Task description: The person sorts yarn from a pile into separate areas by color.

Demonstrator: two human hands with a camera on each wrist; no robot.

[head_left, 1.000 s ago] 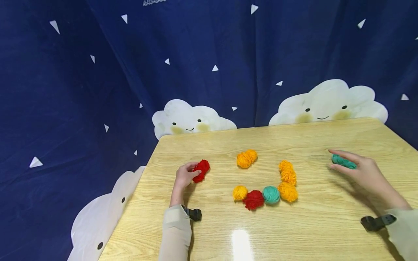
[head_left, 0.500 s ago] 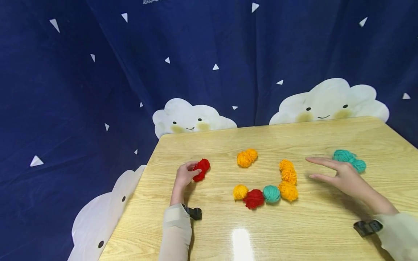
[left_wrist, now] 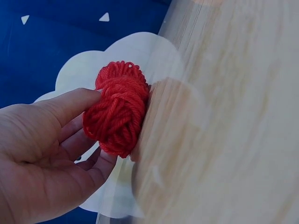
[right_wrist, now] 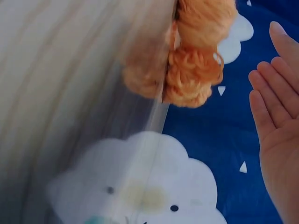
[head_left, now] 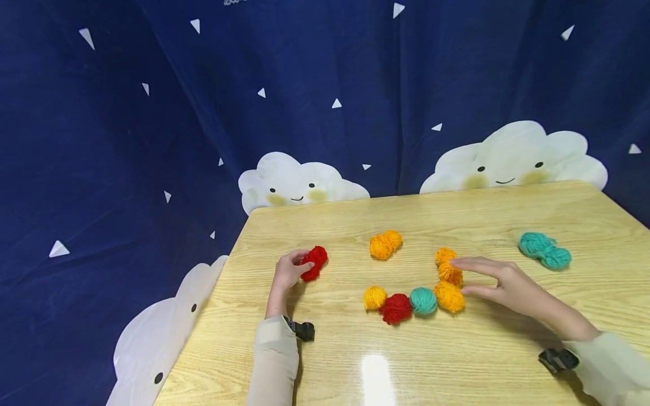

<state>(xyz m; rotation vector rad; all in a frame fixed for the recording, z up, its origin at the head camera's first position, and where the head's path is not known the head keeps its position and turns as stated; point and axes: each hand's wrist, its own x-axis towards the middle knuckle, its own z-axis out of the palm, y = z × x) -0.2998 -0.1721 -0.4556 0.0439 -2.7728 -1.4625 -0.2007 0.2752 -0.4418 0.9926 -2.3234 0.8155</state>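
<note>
On the left of the table, my left hand point(head_left: 288, 274) holds a red yarn skein point(head_left: 315, 264), thumb on one side and fingers on the other. The left wrist view shows this red skein point(left_wrist: 119, 109) between thumb and fingertips. My right hand point(head_left: 500, 283) hovers, thumb and fingers spread, right beside an orange yarn skein point(head_left: 448, 266) and the orange yarn ball point(head_left: 449, 297) below it. In the right wrist view a gap separates this hand point(right_wrist: 280, 102) from the orange yarn point(right_wrist: 194, 77).
Left of the orange ball, a teal ball point(head_left: 423, 301), a red ball point(head_left: 396, 308) and a yellow ball point(head_left: 374, 298) form a row. Another orange skein point(head_left: 385, 245) lies farther back. A teal skein point(head_left: 544, 250) is at the right. The wooden table point(head_left: 325, 361) meets a dark blue curtain point(head_left: 304, 73).
My right hand has let go of the teal skein, leaving it at the right, and moved left to the orange yarn. The left hand stays with the red skein.
</note>
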